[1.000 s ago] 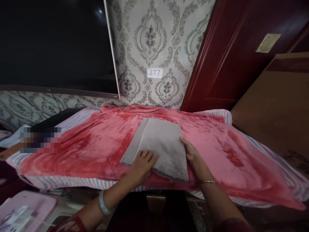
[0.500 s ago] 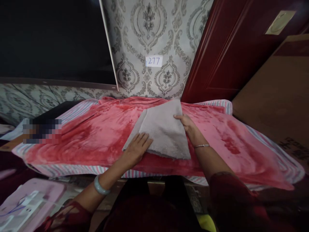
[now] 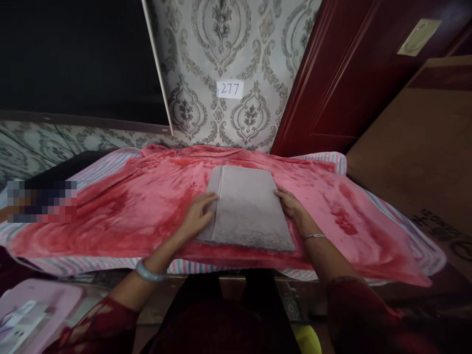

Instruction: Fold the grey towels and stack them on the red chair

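Note:
A folded grey towel (image 3: pixel 247 209) lies flat on a red plush blanket (image 3: pixel 129 216) that covers a table. My left hand (image 3: pixel 199 214) rests against the towel's left edge, fingers curled onto the fold. On the other side, my right hand (image 3: pixel 293 207) presses on the right edge with its fingers laid flat against the cloth. The towel shows two layers along its left side.
A dark screen (image 3: pixel 73 59) hangs on the patterned wall, with a paper label reading 277 (image 3: pixel 229 89). A dark red door (image 3: pixel 350 73) stands at the right, a brown cardboard box (image 3: pixel 416 147) beside it. A pink object (image 3: pixel 33 309) sits at the lower left.
The towel's far part, lifted by my right hand half a second ago, now lies flat and squared. My left hand has slid from the near corner to the left edge.

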Available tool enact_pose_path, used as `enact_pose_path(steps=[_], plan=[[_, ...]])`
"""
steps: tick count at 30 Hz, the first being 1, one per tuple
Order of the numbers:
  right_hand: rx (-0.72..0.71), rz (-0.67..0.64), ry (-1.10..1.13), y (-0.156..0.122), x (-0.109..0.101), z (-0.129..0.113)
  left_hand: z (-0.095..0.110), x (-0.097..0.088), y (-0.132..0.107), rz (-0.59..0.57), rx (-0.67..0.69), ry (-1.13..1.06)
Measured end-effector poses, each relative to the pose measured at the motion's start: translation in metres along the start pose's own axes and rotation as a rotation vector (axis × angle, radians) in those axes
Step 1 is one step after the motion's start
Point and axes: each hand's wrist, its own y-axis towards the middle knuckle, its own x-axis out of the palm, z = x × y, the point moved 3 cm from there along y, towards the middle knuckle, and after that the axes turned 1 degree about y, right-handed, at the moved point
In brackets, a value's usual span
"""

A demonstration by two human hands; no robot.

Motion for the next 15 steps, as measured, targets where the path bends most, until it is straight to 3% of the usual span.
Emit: enact_pose_path(steps=[2, 5, 9, 15], plan=[[0.033, 0.043, -0.041, 0.007, 0.003, -0.004, -0.021, -0.010, 0.029, 0.111, -0.298, -0.096], [0.040, 0.070, -0.083, 0.016, 0.010, -0.009, -0.041, -0.006, 0.064, 0.098, -0.574, -0.174], [0.007, 0.108, -0.129, 0.019, 0.015, -0.009, -0.051, 0.005, 0.087, 0.145, -0.629, -0.128], [-0.115, 0.178, -0.188, 0.016, 0.022, -0.016, -0.043, 0.016, 0.095, 0.206, -0.522, -0.098]])
